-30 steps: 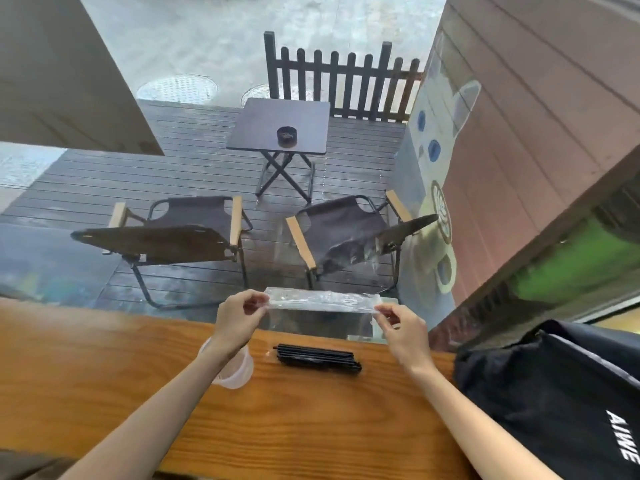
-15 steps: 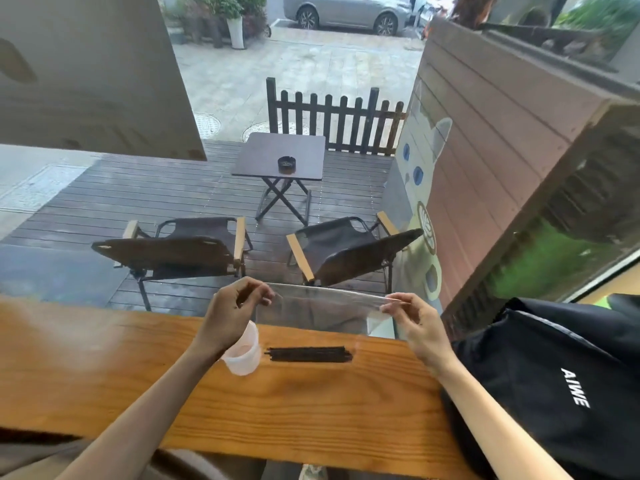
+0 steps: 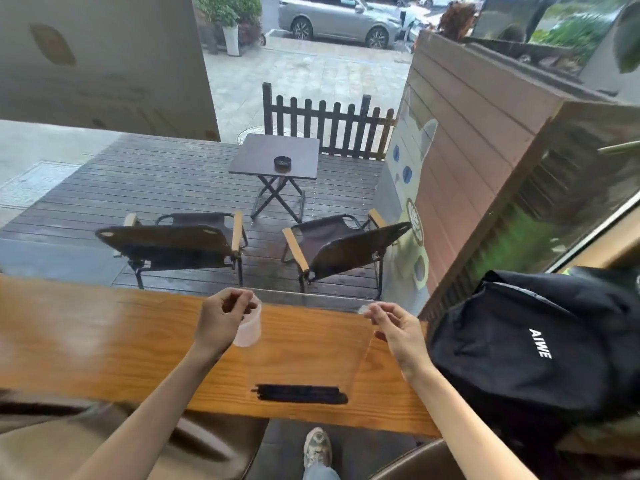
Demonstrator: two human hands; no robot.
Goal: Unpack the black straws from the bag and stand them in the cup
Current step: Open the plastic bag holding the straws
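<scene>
A long wooden counter (image 3: 104,344) runs along a window that looks out on a wet deck with two folding chairs (image 3: 173,244) and a small table (image 3: 275,157). A black backpack (image 3: 533,344) sits on the counter's right end.

A person stands at the counter with both arms raised. The left hand (image 3: 221,318) and right hand (image 3: 398,327) are each closed in a pinch on an upper corner of a clear plastic bag (image 3: 308,341), holding it stretched between them so it hangs down in front of the counter. The film is nearly invisible; its edges show faintly. The black straws (image 3: 301,393) lie bunched in a horizontal bundle at the bottom of the bag, low near the counter's front edge. Motion blur makes it impossible to tell whether the bag's top is open or sealed.

A translucent plastic cup (image 3: 247,329) stands upright on the counter just behind the left hand, partly hidden by it.

The step in hand looks like opening the bag. To do it well, the pinches should stay near the top seam and pull apart evenly, keeping the straws settled at the bottom so none spill. After that, one hand should support the bag while the other draws the straws out together, ends aligned, and lowers them upright into the cup without knocking it over.
</scene>
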